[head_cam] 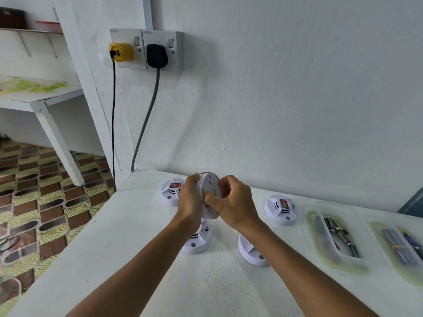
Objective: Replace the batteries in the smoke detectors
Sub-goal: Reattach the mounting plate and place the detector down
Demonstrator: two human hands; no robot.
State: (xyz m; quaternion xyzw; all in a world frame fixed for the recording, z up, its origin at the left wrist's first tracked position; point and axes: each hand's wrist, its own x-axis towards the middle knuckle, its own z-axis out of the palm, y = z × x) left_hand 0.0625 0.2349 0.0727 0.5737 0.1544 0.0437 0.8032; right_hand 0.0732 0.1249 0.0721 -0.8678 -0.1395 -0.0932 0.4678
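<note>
I hold a round white smoke detector [210, 187] on edge above the white table [114, 236], its flat back turned to the right. My left hand [191, 200] grips its left rim. My right hand [231, 200] pinches at the back face. Several other white smoke detectors rest on the table: one behind my left hand [171, 191], one below my wrists [198, 242], one under my right forearm [250, 253], one at the right [281, 209]. A clear tray [332, 239] holds dark batteries [341, 234]. A second tray [398, 245] holds blue batteries [402, 244].
The table stands against a white wall with a double socket [146, 49]; a yellow plug [121, 52] and a black plug [156, 56] hang cables down past the table's far left corner. A white shelf unit [41, 97] and patterned floor [34, 202] lie to the left.
</note>
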